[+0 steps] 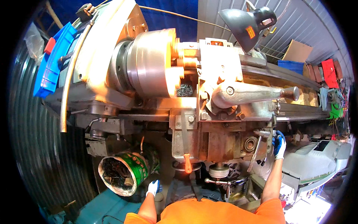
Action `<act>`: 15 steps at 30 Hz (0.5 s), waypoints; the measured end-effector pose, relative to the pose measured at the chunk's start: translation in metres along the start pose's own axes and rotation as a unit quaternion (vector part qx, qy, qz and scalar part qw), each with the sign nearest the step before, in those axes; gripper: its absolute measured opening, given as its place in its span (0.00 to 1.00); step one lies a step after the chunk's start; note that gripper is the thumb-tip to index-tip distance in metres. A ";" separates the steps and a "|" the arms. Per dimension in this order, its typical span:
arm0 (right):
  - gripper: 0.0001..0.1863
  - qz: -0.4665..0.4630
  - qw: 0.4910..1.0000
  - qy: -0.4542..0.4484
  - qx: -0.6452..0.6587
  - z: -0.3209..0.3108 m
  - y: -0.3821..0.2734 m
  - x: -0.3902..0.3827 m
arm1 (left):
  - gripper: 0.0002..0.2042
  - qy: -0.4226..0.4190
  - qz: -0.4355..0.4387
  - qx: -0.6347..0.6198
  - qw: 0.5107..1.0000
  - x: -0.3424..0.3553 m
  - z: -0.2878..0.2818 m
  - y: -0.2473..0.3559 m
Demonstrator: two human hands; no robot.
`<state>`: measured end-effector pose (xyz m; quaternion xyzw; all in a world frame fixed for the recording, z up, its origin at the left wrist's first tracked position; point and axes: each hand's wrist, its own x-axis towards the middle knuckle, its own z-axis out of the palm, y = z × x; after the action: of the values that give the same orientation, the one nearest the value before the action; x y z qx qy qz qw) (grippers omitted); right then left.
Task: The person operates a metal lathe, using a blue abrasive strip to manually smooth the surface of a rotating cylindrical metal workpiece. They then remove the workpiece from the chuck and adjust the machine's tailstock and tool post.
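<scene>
Blue plastic bins (50, 63) sat at the far left of the lathe (179, 93), up by its headstock where they stayed within reach. Left of the carriage apron (220, 143) and below the chuck (149, 63), a white-and-green bucket (126, 170) lay tipped on its side with dark swarf inside, apparently set there to catch chips. The left hand (153, 187), in a white and blue glove, hung low beside that bucket, touching nothing; whether its fingers were curled or spread I could not tell. Above the apron, the tool post lever (253, 93) pointed right under a black work lamp (246, 22). The right hand (278, 143), gloved alike, was raised at the apron's right edge, fingers closed about a small steel lever (262, 133) there, seemingly to work the carriage.
</scene>
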<state>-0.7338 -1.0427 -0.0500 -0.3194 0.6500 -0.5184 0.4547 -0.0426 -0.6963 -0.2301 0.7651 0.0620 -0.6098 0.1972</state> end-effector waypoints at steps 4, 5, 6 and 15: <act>0.21 0.004 0.997 0.028 -0.072 0.003 -0.001 0.000 | 0.16 0.002 -0.014 -0.002 1.000 -0.003 -0.007 -0.018; 0.16 0.011 0.993 0.052 -0.106 0.006 -0.003 0.003 | 0.16 -0.004 -0.002 0.018 1.000 -0.005 -0.010 -0.023; 0.14 0.007 0.986 0.055 -0.158 0.006 -0.004 0.007 | 0.16 -0.006 -0.010 0.012 1.000 -0.005 -0.011 -0.028; 0.07 -0.046 0.942 0.088 -0.320 0.005 0.002 0.024 | 0.18 -0.007 -0.052 -0.045 0.998 -0.010 -0.012 -0.043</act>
<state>-0.7387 -1.0654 -0.0582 -0.4304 0.8038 -0.3294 0.2451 -0.0483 -0.6505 -0.2285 0.7473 0.1273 -0.6208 0.2000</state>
